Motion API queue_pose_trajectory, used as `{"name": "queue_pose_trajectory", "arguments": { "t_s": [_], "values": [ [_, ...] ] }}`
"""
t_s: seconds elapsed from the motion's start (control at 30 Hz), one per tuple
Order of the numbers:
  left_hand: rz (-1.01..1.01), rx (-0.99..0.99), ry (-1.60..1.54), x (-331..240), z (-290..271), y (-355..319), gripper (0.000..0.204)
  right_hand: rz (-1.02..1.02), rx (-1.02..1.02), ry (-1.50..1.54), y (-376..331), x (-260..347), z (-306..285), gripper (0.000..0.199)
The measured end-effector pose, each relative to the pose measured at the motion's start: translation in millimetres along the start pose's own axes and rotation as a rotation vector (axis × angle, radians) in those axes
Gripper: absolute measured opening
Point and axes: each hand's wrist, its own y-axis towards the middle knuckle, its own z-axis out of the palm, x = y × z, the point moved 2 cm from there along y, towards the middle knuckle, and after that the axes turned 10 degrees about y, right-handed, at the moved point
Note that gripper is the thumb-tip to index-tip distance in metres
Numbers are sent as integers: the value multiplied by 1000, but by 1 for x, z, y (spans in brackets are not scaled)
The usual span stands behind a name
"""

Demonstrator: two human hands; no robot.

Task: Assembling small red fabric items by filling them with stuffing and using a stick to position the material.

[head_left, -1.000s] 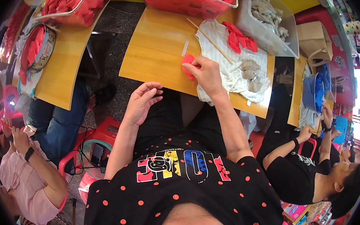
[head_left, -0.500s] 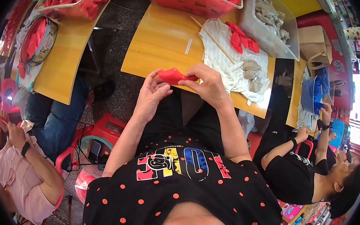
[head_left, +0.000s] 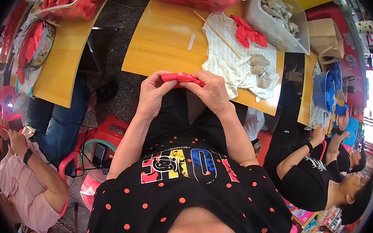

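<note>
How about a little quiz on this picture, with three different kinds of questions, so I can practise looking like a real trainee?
1. True or false: the left hand and the right hand both hold the red item.

2. Pick one. The wooden stick lies partly on:
A) a paper bag
B) a white cloth
C) a pink stool

3. Fill in the colour: the round tin at the picture's left holds ____ pieces.

Key: 1. True. 2. B. 3. Red.
</note>
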Motion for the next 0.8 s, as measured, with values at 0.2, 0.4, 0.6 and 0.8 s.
{"name": "queue_pose_trajectory", "arguments": {
  "t_s": [0.2, 0.4, 0.6, 0.8],
  "values": [
    [-21, 74, 112, -7, -4, 0, 29, -141, -72, 209, 7, 8, 8, 20],
    [-9, 4, -8, -7, -22, -7, 29, 371, 89, 832, 26, 0, -18, 16],
    [-23, 24, -17, 10, -35, -3, 24, -17, -132, -100, 52, -41, 7, 17],
    [-5, 18, 7, 10, -41, 0, 21, -196, -195, -285, 59, -42, 23, 18]
  ]
}}
